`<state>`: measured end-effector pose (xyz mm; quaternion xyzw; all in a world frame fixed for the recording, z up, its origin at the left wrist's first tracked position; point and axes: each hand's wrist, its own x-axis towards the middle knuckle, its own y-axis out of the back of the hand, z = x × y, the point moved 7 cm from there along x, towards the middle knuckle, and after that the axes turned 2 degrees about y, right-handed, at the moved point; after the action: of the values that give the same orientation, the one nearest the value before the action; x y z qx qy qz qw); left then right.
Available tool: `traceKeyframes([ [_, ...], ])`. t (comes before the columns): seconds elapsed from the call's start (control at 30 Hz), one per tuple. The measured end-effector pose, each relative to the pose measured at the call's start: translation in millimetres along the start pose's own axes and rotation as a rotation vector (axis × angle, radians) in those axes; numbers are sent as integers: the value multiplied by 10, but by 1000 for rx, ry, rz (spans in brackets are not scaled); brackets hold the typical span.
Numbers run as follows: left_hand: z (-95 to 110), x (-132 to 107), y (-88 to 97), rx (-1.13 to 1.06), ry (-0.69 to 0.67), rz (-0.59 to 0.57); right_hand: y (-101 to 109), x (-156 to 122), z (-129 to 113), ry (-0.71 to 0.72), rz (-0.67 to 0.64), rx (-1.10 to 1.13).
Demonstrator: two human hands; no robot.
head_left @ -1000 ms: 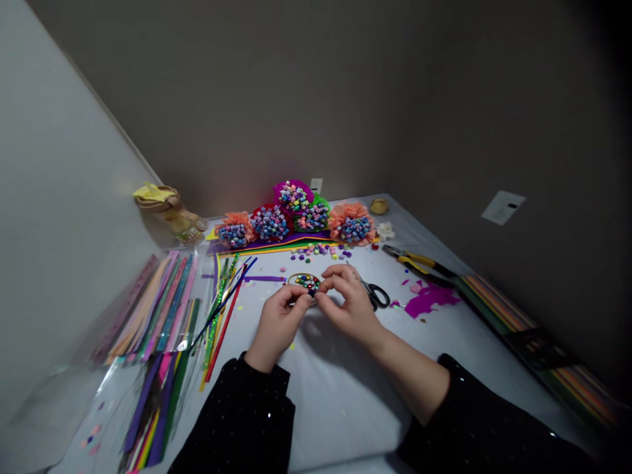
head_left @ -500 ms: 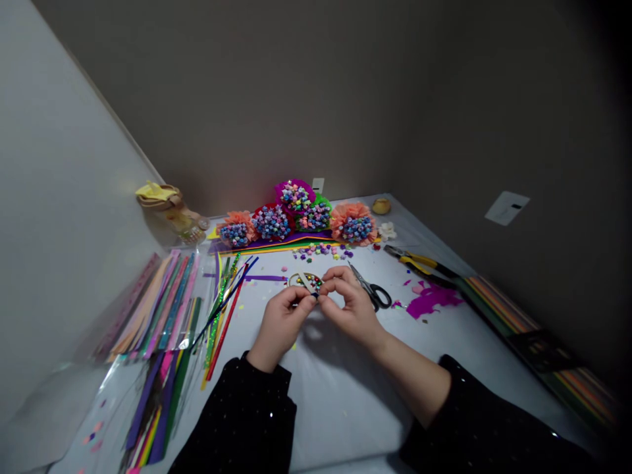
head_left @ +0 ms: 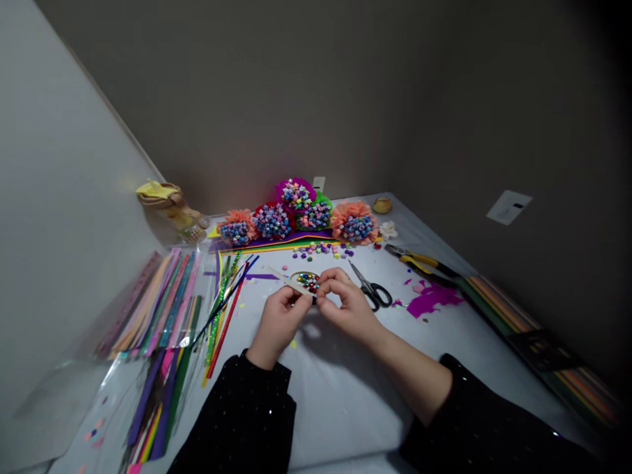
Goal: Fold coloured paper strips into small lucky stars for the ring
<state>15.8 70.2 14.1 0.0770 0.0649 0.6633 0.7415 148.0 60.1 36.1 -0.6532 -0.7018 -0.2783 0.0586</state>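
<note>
Left hand [head_left: 280,322]: your thumb and forefinger are pinched narrow on a pale strip.
Right hand [head_left: 348,303]: your thumb and forefinger curl into a narrow grip facing the left fingertips, beside a small dark bit [head_left: 314,299]; whether they are closed on it, you cannot tell from here.
Pale strip [head_left: 293,283]: it is at your left fingertips, its free length slanting up and away to the left, held above the surface [head_left: 345,408].
Step in hand: you appear to be bending or wrapping the strip at its pinched end; the fold itself is too small to make out.
Next move: it seems to call for a firm left pinch and a light right fingertip guiding the strip, so the small end doesn't slip or crush.
Round dish [head_left: 302,272]: just beyond your fingertips, with shiny beads [head_left: 309,282] inside, partly hidden by your right hand.
Scissors [head_left: 378,296]: just beside your right hand, their points facing away from you.
Pliers [head_left: 417,260]: farther right, near a torn magenta scrap [head_left: 429,299].
Loose strips [head_left: 227,316]: to the left of your left hand, criss-crossed.
Small stars [head_left: 320,250]: scattered beyond the dish, in front of the ruffled flowers [head_left: 353,224].
</note>
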Motion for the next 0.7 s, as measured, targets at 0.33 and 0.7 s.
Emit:
traceKeyframes([
  [0.33, -225, 13, -14, -215, 128, 50, 13, -102, -169, 302, 112, -365],
  [0.7, -211, 2, -59, -336, 157, 3, 21, -107, -213, 365, 131, -433],
])
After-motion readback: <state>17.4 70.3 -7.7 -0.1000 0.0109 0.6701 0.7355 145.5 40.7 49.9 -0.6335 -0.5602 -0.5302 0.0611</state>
